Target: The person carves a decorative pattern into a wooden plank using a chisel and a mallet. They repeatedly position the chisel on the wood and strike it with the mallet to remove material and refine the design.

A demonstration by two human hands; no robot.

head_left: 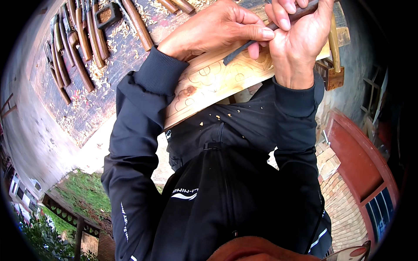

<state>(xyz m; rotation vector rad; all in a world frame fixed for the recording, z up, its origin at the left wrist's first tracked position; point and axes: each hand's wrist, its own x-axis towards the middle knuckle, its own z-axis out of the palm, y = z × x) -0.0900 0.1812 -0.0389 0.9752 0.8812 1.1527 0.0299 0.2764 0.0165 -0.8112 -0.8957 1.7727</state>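
Note:
A pale wooden board [202, 93] with curved outlines marked on its face lies across the bench edge above my lap. Over it slants a carving chisel [237, 53], its dark blade pointing down left to the wood. My right hand [298, 45], palm turned up, has its fingers curled around the brown handle [302, 12] near the top edge. My left hand [222, 28] comes in from the left, its thumb and fingers closed on the chisel's shank beside the right palm. Some fingertips are hidden behind the tool and hands.
Several wooden-handled carving tools [80, 65] lie on the dark bench [50, 93] at the left, among wood shavings [98, 80]. A dark square-framed block [107, 16] sits by them. A wooden mallet [335, 78] is at the right. Small chips [218, 116] rest on my dark clothing.

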